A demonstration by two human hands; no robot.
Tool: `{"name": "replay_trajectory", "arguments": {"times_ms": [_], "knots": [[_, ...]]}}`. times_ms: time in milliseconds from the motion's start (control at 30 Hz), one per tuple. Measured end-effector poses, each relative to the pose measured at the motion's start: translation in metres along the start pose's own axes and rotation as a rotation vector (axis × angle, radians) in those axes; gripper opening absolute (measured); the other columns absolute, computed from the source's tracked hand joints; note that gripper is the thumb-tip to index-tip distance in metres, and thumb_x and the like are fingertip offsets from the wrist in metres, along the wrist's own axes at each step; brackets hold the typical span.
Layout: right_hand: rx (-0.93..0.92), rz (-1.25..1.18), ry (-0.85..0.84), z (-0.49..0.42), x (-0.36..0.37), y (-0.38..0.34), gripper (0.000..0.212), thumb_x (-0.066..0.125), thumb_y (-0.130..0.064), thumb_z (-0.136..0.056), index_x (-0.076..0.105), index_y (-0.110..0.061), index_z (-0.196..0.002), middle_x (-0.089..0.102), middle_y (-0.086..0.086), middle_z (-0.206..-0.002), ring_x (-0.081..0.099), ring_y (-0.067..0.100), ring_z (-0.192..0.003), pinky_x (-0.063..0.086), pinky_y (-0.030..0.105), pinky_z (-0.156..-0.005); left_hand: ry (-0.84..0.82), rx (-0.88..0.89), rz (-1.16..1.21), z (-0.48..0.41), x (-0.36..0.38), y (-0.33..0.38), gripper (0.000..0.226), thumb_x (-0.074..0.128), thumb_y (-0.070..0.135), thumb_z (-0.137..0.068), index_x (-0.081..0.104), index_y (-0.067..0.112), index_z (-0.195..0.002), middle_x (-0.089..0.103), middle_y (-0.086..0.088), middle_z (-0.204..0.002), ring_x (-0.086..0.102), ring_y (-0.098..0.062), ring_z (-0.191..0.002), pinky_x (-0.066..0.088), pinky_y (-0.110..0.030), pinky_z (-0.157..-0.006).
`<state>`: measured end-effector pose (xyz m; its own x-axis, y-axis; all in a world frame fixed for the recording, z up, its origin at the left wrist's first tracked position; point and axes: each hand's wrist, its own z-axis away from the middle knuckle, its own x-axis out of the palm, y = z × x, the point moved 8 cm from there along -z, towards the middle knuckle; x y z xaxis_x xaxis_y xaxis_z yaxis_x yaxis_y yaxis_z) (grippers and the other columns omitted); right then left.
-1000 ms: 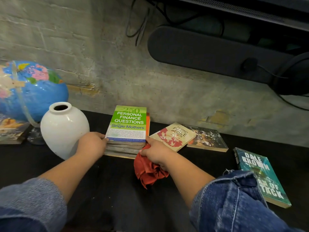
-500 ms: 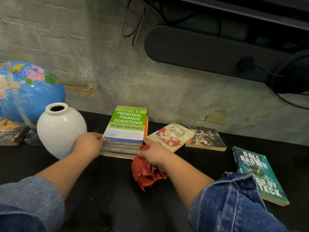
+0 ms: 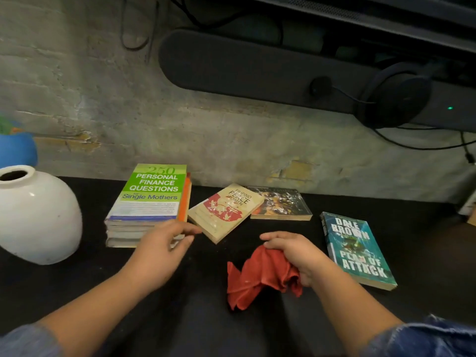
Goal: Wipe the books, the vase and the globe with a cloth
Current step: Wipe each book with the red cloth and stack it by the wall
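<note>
Red cloth bunched in the right hand, fingers curled round its upper part; the loose end trails down toward the camera over the black tabletop. Cannot tell if the cloth touches the surface. This hand sits between the cream paperback and the teal Dale Brown paperback, touching neither.

Left hand holds nothing. Its fingers are stretched out and loosely spread, pointing right, with the fingertips over the near right corner of the book stack. Contact with the stack cannot be told.

The stack is several books high, with a green and white "Personal Finance Questions" cover on top and an orange edge showing along its right side. It lies near the wall.

The cream paperback lies flat just right of the stack, angled. It overlaps the left edge of a dark-covered book behind it. The teal paperback lies flat at the right, well apart from the stack.

White vase stands upright at the left, near the stack but not touching it. Behind it only a blue sliver of the globe shows at the frame edge.

A black soundbar is on the rough grey wall, and headphones hang at its right end. Denim sleeves are on both forearms.
</note>
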<state>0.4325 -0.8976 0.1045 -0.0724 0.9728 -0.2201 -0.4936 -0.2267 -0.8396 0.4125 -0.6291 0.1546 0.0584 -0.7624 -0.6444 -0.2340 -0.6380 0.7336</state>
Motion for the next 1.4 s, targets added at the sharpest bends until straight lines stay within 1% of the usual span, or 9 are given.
{"name": "replay_trajectory", "arguments": {"times_ms": [233, 333, 433, 533, 633, 733, 1000, 1233, 1400], "knots": [[-0.04, -0.128, 0.038, 0.02, -0.149, 0.003, 0.022, 0.062, -0.001, -0.085, 0.073, 0.0, -0.104, 0.072, 0.024, -0.1, 0.068, 0.029, -0.079, 0.057, 0.041, -0.079, -0.297, -0.118, 0.045, -0.033, 0.11, 0.042, 0.02, 0.063, 0.027, -0.091, 0.064, 0.047, -0.092, 0.061, 0.022, -0.106, 0.056, 0.002, -0.103, 0.042, -0.015, -0.087], [0.025, -0.258, -0.004, 0.027, -0.208, 0.005, 0.032, 0.065, -0.004, -0.077, 0.065, 0.009, -0.105, 0.069, 0.031, -0.097, 0.069, 0.036, -0.074, 0.06, 0.045, -0.071, -0.225, -0.172, 0.02, -0.058, 0.131, 0.052, 0.02, 0.063, 0.027, -0.091, 0.062, 0.046, -0.1, 0.059, 0.02, -0.113, 0.055, -0.003, -0.111, 0.042, -0.02, -0.092], [0.011, -0.303, 0.055, 0.03, -0.261, 0.0, 0.026, 0.065, -0.009, -0.067, 0.067, 0.006, -0.088, 0.062, 0.017, -0.06, 0.061, 0.023, -0.044, 0.054, 0.03, -0.043, -0.077, -0.327, -0.115, -0.084, 0.13, 0.036, 0.042, 0.071, 0.028, -0.085, 0.059, 0.029, -0.125, 0.054, 0.005, -0.128, 0.052, -0.02, -0.12, 0.043, -0.032, -0.099], [0.01, -0.203, 0.179, 0.012, -0.308, 0.012, 0.036, 0.069, -0.018, -0.071, 0.068, 0.004, -0.099, 0.058, 0.009, -0.063, 0.058, 0.019, -0.046, 0.052, 0.029, -0.046, -0.05, -0.452, -0.316, -0.105, 0.122, 0.007, 0.076, 0.081, 0.032, -0.073, 0.047, 0.014, -0.139, 0.052, -0.011, -0.137, 0.051, -0.028, -0.123, 0.041, -0.038, -0.104], [0.007, -0.063, 0.264, -0.008, -0.334, 0.021, 0.016, 0.069, -0.016, -0.084, 0.075, -0.002, -0.089, 0.069, 0.008, -0.077, 0.069, 0.023, -0.06, 0.056, 0.034, -0.057, -0.047, -0.51, -0.442, -0.117, 0.117, -0.001, 0.075, 0.078, 0.035, -0.076, 0.046, 0.01, -0.139, 0.052, -0.015, -0.136, 0.049, -0.029, -0.124, 0.04, -0.036, -0.104], [0.007, 0.091, 0.321, -0.026, -0.344, 0.024, 0.016, 0.07, -0.021, -0.086, 0.077, -0.007, -0.085, 0.073, 0.015, -0.09, 0.071, 0.032, -0.081, 0.057, 0.04, -0.074, -0.03, -0.541, -0.538, -0.12, 0.123, -0.004, 0.077, 0.077, 0.041, -0.075, 0.046, 0.013, -0.139, 0.049, -0.012, -0.137, 0.05, -0.027, -0.123, 0.042, -0.037, -0.103], [0.017, 0.182, 0.335, -0.053, -0.344, 0.026, 0.019, 0.066, -0.025, -0.091, 0.07, -0.007, -0.093, 0.068, 0.015, -0.087, 0.064, 0.024, -0.075, 0.042, 0.028, -0.057, -0.1, -0.38, -0.826, -0.128, 0.149, 0.015, 0.058, 0.069, 0.033, -0.083, 0.044, 0.022, -0.134, 0.046, 0.0, -0.134, 0.048, -0.018, -0.122, 0.047, -0.034, -0.1], [-0.081, 0.083, 0.088, -0.069, -0.3, 0.005, 0.018, 0.068, -0.019, -0.089, 0.069, -0.002, -0.094, 0.075, 0.018, -0.085, 0.073, 0.03, -0.076, 0.056, 0.035, -0.068, -0.247, -0.252, -0.955, -0.133, 0.17, 0.023, 0.041, 0.055, 0.024, -0.092, 0.05, 0.023, -0.133, 0.053, 0.003, -0.126, 0.054, -0.013, -0.111, 0.048, -0.029, -0.097], [-0.098, -0.005, -0.095, -0.064, -0.259, -0.011, 0.025, 0.069, -0.022, -0.083, 0.068, -0.002, -0.097, 0.073, 0.021, -0.09, 0.072, 0.029, -0.075, 0.058, 0.032, -0.062, -0.231, -0.336, -0.993, -0.138, 0.155, 0.024, 0.055, 0.06, 0.041, -0.09, 0.042, 0.019, -0.136, 0.049, -0.002, -0.133, 0.049, -0.019, -0.121, 0.047, -0.032, -0.099]]}}
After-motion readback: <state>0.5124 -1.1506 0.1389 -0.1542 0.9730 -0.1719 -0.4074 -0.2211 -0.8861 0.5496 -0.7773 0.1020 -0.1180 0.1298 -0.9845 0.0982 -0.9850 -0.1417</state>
